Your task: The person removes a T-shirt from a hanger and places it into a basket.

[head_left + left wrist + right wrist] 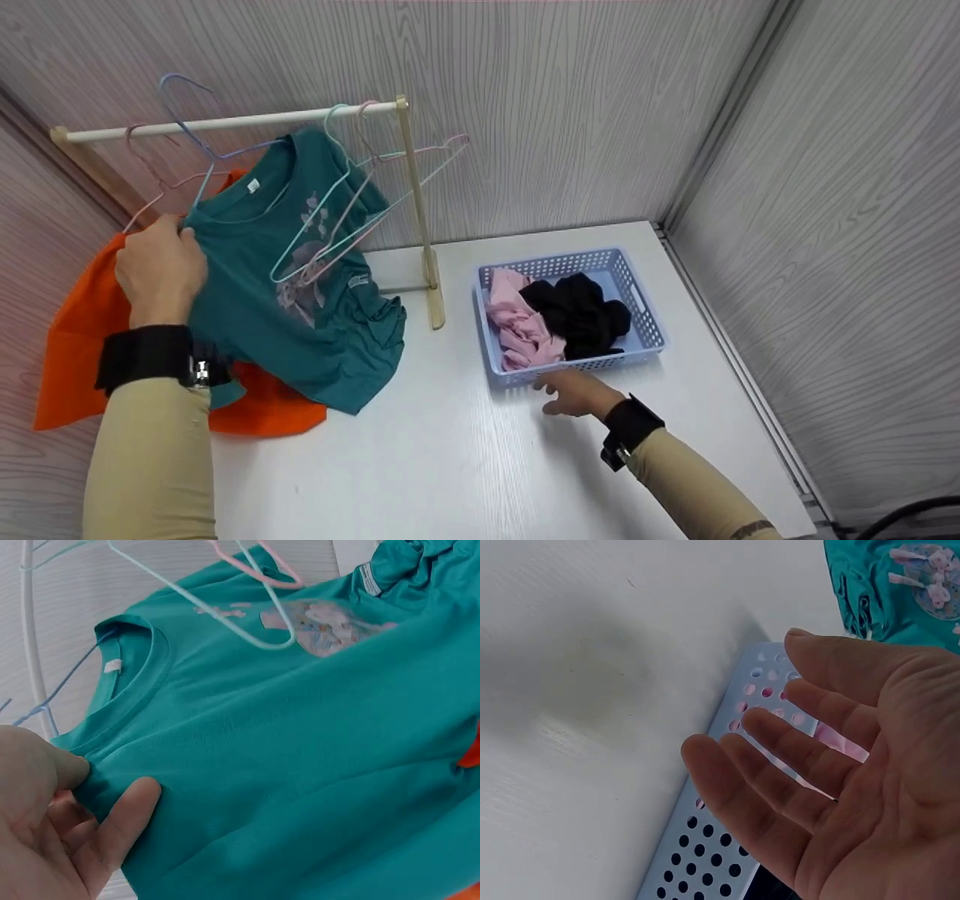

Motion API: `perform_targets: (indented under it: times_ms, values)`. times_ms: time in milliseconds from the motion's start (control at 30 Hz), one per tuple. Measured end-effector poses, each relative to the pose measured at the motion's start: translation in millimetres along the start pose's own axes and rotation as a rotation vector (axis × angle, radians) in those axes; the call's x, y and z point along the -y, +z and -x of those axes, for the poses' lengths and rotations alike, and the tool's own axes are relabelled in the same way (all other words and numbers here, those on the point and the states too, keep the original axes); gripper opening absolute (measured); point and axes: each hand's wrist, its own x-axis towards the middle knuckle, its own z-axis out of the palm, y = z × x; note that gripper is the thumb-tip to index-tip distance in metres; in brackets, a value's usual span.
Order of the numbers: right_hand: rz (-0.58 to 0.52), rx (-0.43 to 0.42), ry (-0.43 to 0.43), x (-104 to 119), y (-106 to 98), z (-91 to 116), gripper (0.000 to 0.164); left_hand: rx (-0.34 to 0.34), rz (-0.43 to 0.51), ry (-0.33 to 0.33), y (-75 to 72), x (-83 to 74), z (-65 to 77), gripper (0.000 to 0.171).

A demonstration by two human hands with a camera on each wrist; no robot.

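Head view: right hand (579,393) around 5 o'clock, grip loose, fingers apart, right by basket (649,321) holding pink cloth (525,330), black cloth (577,311). Left hand (161,268) at 9, grip clamped on teal shirt (247,277) near neckline, blue hanger (212,157) in its neck. Rack (247,121) at 10.

Orange garment (75,367) is partly hidden behind the teal shirt (240,285); neck tag (253,185) too small to read, hangers (274,646) block some of the print (300,300). Left wrist cam crops the left hand (45,840). Right wrist cam cuts off the basket (696,836), right hand (581,394) hiding most of the pink cloth (525,322).
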Motion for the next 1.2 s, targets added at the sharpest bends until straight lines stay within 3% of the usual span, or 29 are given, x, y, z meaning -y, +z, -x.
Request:
perform_targets:
  times_ms: [200, 367, 600, 700, 933, 1100, 1200]
  values:
    - [-0.007, 0.023, -0.011, 2.0, -0.1, -0.7, 0.039, -0.016, -0.024, 0.041, -10.1, 18.5, 9.4, 0.051]
    - [-0.014, 0.037, -0.029, 3.9, -1.0, -1.6, 0.039, -0.003, -0.050, 0.056, -16.4, 44.7, 22.6, 0.048]
    - [-0.031, 0.044, -0.074, 7.6, 0.1, -2.2, 0.037, 0.052, -0.090, 0.055, -13.6, 78.2, 42.9, 0.062]
    - [-0.037, 0.049, -0.076, 8.9, 1.2, -3.1, 0.035, 0.051, -0.115, 0.079, -11.5, 90.8, 50.3, 0.058]
    - [-0.066, 0.069, -0.056, 8.6, 2.3, -2.9, 0.034, 0.123, -0.103, 0.058, -6.8, 111.3, 60.6, 0.050]
    - [-0.048, 0.072, -0.054, 9.0, 2.6, -3.2, 0.033, 0.168, -0.166, 0.076, -8.5, 121.4, 64.2, 0.047]
    - [-0.060, 0.079, -0.023, 9.4, 2.9, -2.4, 0.034, 0.232, -0.194, 0.074, -9.8, 125.6, 67.5, 0.049]
